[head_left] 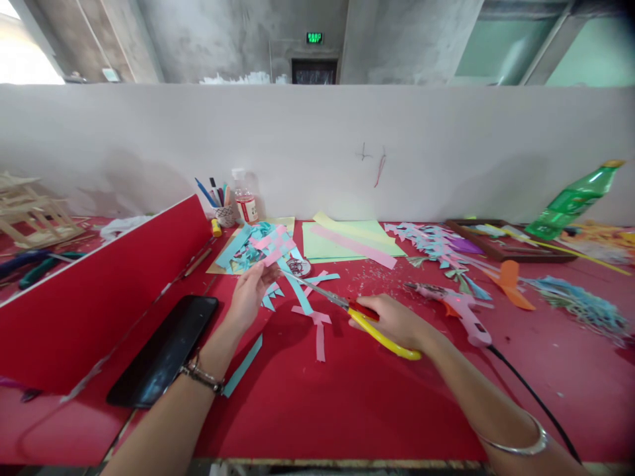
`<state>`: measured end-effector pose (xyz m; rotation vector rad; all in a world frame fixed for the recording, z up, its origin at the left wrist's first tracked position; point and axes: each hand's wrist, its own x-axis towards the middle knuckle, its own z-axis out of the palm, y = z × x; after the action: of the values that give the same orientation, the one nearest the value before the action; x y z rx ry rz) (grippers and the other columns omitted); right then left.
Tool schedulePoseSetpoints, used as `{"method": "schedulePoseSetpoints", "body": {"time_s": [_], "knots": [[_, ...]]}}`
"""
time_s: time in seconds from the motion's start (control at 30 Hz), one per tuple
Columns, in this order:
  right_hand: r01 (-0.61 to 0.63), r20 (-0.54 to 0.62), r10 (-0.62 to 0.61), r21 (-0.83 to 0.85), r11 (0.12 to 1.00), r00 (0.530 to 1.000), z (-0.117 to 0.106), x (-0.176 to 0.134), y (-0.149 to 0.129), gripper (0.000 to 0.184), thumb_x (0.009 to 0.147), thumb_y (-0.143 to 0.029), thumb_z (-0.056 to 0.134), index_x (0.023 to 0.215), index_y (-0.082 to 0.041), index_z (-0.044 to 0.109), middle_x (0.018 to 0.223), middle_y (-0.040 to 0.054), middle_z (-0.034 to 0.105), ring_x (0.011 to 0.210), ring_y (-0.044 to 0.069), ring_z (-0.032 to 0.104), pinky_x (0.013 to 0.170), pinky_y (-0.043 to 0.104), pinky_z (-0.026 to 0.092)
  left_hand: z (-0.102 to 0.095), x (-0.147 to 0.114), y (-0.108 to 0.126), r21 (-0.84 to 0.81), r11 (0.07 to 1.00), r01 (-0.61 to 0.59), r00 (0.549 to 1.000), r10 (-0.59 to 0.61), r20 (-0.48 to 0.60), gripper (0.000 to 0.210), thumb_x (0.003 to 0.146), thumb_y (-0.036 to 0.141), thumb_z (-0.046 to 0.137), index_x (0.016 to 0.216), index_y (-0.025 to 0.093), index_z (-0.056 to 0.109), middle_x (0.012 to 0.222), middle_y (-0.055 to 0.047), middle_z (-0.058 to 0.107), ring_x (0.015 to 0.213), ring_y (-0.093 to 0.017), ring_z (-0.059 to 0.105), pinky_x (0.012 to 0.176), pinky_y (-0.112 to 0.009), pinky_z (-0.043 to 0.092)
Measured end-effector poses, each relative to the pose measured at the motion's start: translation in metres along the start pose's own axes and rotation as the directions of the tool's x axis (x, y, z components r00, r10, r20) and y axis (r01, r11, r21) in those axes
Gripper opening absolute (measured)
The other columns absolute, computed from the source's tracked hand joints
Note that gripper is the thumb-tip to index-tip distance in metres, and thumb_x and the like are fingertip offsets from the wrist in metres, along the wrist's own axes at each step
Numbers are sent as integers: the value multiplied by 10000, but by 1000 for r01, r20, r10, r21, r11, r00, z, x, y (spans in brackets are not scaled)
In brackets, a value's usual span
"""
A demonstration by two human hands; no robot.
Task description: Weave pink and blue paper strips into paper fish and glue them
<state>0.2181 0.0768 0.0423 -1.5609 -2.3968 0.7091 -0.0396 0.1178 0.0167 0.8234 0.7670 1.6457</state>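
My left hand (252, 291) is closed on a woven piece of pink and blue paper strips (276, 246), held over the middle of the table. A loose blue strip (299, 291) hangs down from it. My right hand (391, 322) grips the yellow and red handles of a pair of scissors (380, 330). The blades point left toward the woven paper, their tips close to my left fingers. Whether the blades touch the paper I cannot tell. Below them lie pink strips (320, 337), and a blue strip (243, 367) rests near my left wrist.
A pink glue gun (464, 311) with a black cord lies right of the scissors. A black phone (163, 350) lies beside my left forearm, near a red upright board (109, 291). Behind are pale green paper sheets (347, 241), a pen cup (224, 215) and a tilted green bottle (570, 201).
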Motion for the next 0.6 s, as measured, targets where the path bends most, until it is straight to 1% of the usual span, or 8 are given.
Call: {"method": "schedulePoseSetpoints", "body": {"time_s": [0.13, 0.27, 0.37, 0.47, 0.6], "knots": [[1, -6, -1, -8, 1000, 1000, 1, 1, 1, 365, 739, -509, 489, 756, -160, 591, 734, 44, 630, 637, 142, 524, 549, 219, 300, 0, 0, -1, -8, 1000, 22, 1000, -23, -7, 150, 611, 287, 691, 643, 153, 633, 660, -14, 674, 632, -121, 613, 711, -272, 470], [10, 9, -10, -16, 1000, 1000, 2, 2, 2, 382, 747, -523, 464, 707, -158, 571, 676, 35, 610, 598, 135, 506, 522, 222, 277, 1, 0, -2, 8, 998, 62, 998, -62, -16, 162, 611, 290, 691, 653, 146, 631, 663, -14, 674, 632, -121, 617, 683, -256, 465], [-21, 4, 21, -11, 1000, 1000, 2, 2, 2, 392, 731, -534, 477, 697, -155, 569, 655, 30, 604, 585, 134, 502, 509, 222, 266, 1, -1, -3, 25, 997, 73, 997, -73, -22, 184, 602, 305, 692, 667, 145, 629, 661, -15, 671, 627, -124, 618, 633, -239, 457], [-49, 5, 49, -14, 999, 999, 1, 2, 2, 403, 724, -544, 479, 706, -154, 578, 661, 34, 611, 589, 139, 510, 504, 223, 263, 0, 0, -6, 56, 996, 74, 997, -72, -32, 200, 611, 324, 680, 681, 144, 622, 673, -20, 669, 632, -123, 613, 627, -237, 453], [-53, -5, 53, -58, 997, 999, 1, 2, 2, 417, 733, -557, 463, 715, -159, 584, 688, 45, 626, 616, 152, 534, 514, 225, 274, -1, 0, -8, 124, 991, 48, 998, -43, -47, 238, 617, 369, 665, 702, 153, 613, 703, -22, 665, 658, -138, 619, 658, -257, 454]]}}
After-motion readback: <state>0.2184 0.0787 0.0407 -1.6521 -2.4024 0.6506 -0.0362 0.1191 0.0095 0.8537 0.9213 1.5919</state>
